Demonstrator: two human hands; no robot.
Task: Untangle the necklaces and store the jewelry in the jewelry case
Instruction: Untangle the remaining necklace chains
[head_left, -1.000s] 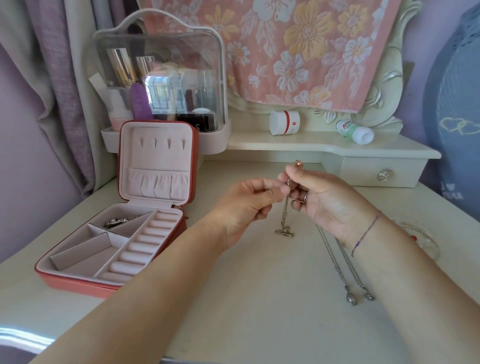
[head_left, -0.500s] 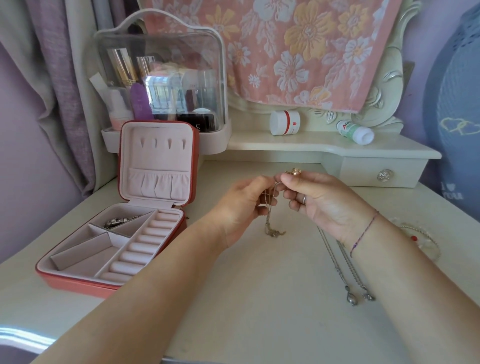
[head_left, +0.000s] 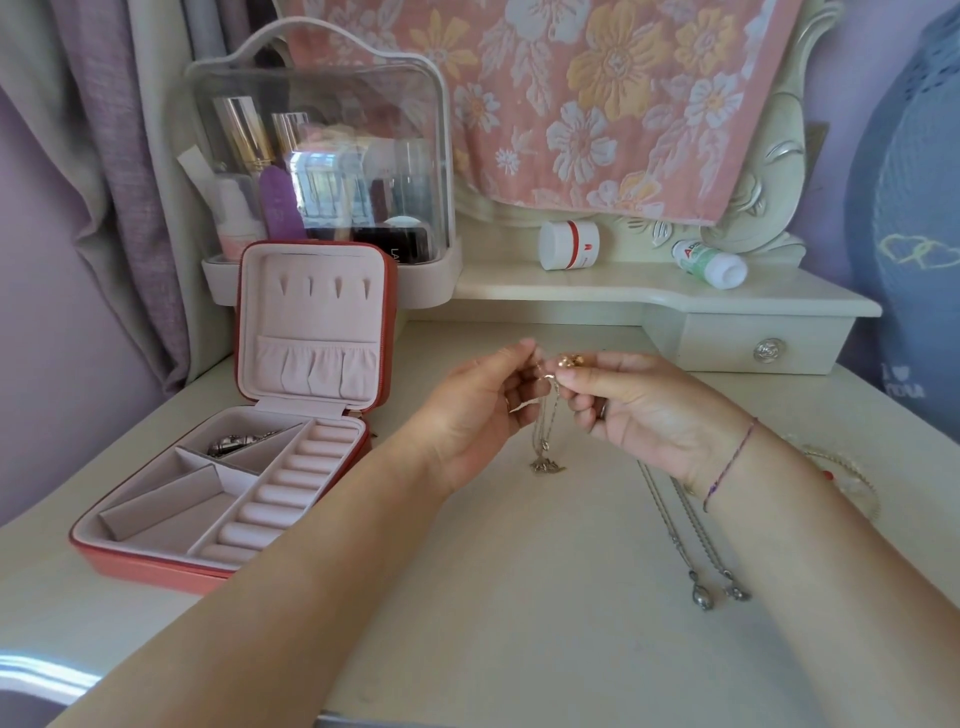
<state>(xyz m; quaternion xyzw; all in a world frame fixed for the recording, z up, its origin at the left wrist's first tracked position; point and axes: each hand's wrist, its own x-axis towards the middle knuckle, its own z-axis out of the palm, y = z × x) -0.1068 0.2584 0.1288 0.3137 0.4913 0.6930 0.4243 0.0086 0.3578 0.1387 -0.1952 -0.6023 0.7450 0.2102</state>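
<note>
My left hand (head_left: 483, 410) and my right hand (head_left: 639, 410) meet above the middle of the dressing table, and both pinch the top of a thin silver necklace (head_left: 544, 436). Its chain hangs doubled, and its pendant touches the tabletop. A small gold piece (head_left: 567, 361) sits at my right fingertips. Two more silver necklaces (head_left: 685, 540) with drop pendants lie on the table under my right wrist. The red jewelry case (head_left: 156, 564) stands open at the left. Its pink tray holds a silver item (head_left: 234, 443) in a back compartment.
A clear cosmetics organizer (head_left: 317, 156) stands behind the case. On the raised shelf (head_left: 597, 296) lie a white jar (head_left: 569, 244) and a tipped white bottle (head_left: 709, 262). A pale beaded piece (head_left: 841, 478) rests at the right by my forearm. A curtain hangs at the left.
Both hands have shifted slightly left and the chain has been regathered. It now hangs doubled, with the pendant resting on the table rather than dangling.
</note>
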